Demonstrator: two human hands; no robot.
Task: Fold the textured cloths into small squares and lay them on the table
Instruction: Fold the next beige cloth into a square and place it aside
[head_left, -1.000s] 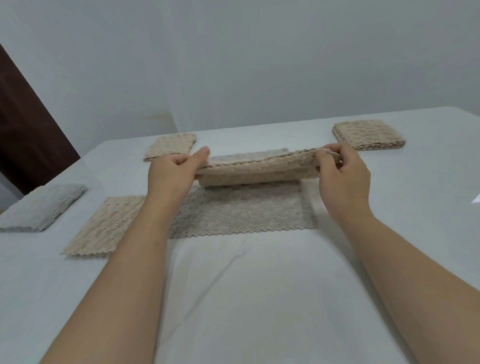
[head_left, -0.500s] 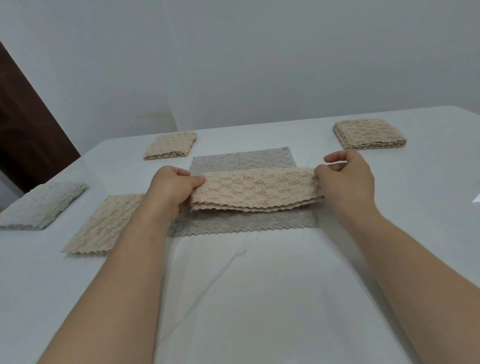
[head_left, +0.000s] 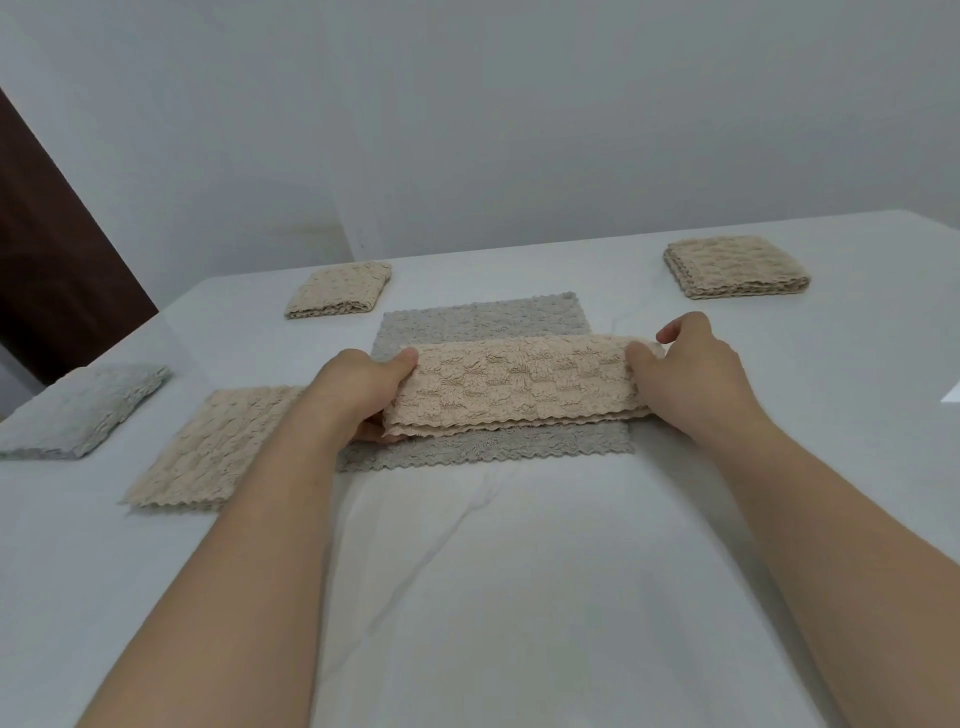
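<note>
1. Beige textured cloth (head_left: 519, 384): folded into a long strip, held lengthwise over the middle of the desk (head_left: 519, 571).
2. Left hand (head_left: 358, 389): the strip's left end is grasped, thumb on top, fingers (head_left: 371, 434) curled underneath.
3. Right hand (head_left: 696, 374): the strip's right end is pinched, thumb on top.
4. Grey cloth (head_left: 483, 325): spread flat beneath the strip. Whether the two are touching cannot be told.
5. Folded beige square (head_left: 337, 291): noted near the far left corner.
6. Thicker folded beige square (head_left: 737, 267): noted towards the far right.
7. Folded grey cloth (head_left: 78, 410): noted at the left edge.
8. Flat beige cloth (head_left: 208, 447): lying between the folded grey cloth and the left forearm.
</note>
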